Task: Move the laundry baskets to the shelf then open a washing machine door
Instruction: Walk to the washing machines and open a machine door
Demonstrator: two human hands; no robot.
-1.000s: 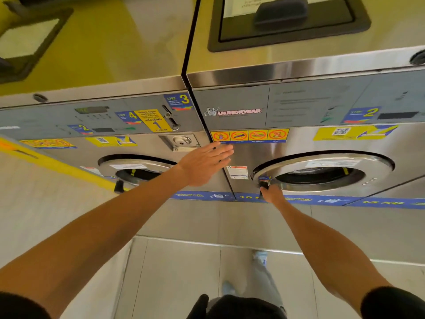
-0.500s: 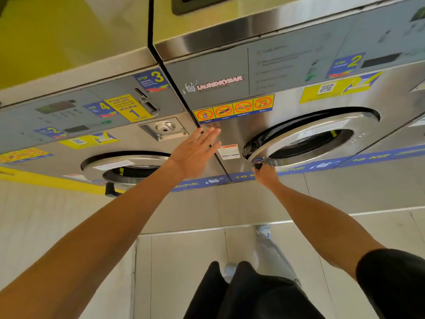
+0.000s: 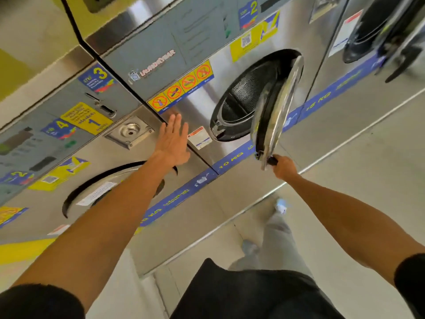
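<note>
Your right hand (image 3: 285, 168) is clamped on the handle at the free edge of the washing machine door (image 3: 277, 107), which stands edge-on before the drum. Your left hand (image 3: 173, 141) lies flat, fingers spread, holding nothing, against the machine front. Swing the door on round its hinge, away from your bracing palm, and I judge a loose wrist serves best.

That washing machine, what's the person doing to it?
The person is opening it. Their right hand holds the black handle on the round door, which stands swung well out, so you can see the holey metal drum inside. Their left hand lies flat and open on the steel front where this machine meets the washer on the left, whose door is shut. No laundry baskets are in view.
</note>
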